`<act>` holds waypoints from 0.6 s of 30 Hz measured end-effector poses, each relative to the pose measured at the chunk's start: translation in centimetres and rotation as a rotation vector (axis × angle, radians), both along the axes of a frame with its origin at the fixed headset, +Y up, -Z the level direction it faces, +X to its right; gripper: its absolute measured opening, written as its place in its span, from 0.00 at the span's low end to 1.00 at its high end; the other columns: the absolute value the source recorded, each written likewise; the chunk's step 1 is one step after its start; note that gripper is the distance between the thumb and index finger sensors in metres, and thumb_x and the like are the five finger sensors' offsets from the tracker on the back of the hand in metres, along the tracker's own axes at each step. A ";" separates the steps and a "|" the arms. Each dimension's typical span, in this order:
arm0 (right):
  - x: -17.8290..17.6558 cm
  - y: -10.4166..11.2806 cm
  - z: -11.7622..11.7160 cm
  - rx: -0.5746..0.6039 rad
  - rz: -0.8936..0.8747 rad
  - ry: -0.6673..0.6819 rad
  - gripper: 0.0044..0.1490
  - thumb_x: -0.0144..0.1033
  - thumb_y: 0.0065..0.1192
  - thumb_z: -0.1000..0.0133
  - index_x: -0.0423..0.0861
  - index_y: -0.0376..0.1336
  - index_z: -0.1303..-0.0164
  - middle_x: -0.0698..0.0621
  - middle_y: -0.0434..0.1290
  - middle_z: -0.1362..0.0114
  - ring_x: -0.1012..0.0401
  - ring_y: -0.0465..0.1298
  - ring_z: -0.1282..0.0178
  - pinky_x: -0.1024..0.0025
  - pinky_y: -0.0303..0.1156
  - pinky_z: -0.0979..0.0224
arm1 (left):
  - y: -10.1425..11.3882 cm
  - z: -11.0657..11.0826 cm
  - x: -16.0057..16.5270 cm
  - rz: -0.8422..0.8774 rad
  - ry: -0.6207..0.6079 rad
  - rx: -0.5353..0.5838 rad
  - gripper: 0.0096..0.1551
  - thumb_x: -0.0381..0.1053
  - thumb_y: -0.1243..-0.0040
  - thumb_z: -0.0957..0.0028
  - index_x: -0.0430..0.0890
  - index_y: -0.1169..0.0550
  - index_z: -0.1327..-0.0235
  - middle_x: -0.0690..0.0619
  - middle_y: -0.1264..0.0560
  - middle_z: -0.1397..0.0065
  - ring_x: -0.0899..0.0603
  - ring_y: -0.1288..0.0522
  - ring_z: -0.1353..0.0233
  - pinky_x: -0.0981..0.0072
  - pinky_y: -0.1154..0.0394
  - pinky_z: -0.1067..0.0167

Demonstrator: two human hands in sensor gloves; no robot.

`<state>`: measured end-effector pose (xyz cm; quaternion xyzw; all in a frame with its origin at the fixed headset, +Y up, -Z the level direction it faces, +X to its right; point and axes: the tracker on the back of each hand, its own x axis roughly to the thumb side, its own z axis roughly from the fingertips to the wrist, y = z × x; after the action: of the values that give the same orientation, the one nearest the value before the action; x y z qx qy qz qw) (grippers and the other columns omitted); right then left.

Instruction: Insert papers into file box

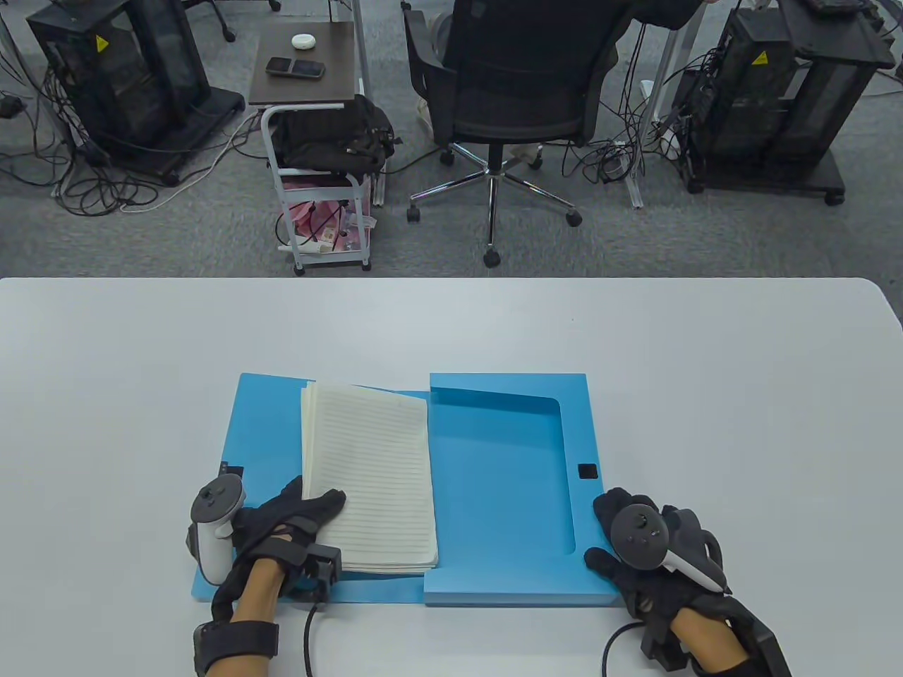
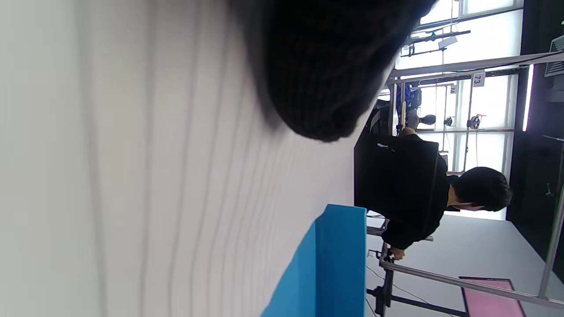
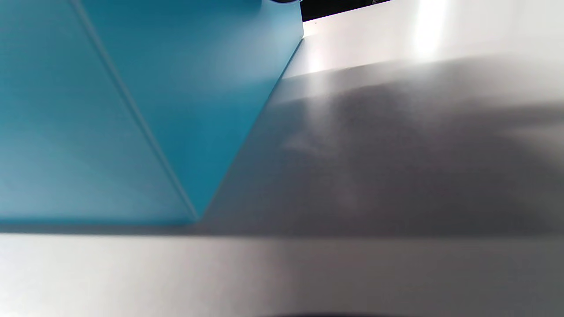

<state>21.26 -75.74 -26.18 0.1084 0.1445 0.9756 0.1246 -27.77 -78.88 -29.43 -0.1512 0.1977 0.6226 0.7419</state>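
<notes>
The papers [image 1: 367,476] are lying on the open box's [image 1: 508,465] flat lid, the left hand [image 1: 289,525] pressing spread fingers on their near corner, the right hand [image 1: 635,543] steadying the tray's corner, grip unclear; next, I judge, sliding them right into the tray.

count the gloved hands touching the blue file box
2: the left hand rests on the papers over the lid; the right hand touches the file box at its near right corner.
</notes>
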 end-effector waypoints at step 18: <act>0.1 -0.1 -0.1 -0.015 -0.026 0.000 0.49 0.57 0.42 0.54 0.48 0.34 0.29 0.43 0.35 0.18 0.39 0.43 0.20 0.27 0.37 0.26 | 3.1 -2.0 7.2 -0.587 -0.181 -0.008 0.50 0.55 0.28 0.61 0.39 0.37 0.28 0.43 0.20 0.43 0.43 0.09 0.66 0.57 0.15 0.68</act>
<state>21.40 -75.85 -26.29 0.1095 0.1503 0.9728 0.1383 -20.56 -75.74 -31.41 -0.1455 0.1685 0.3647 0.9041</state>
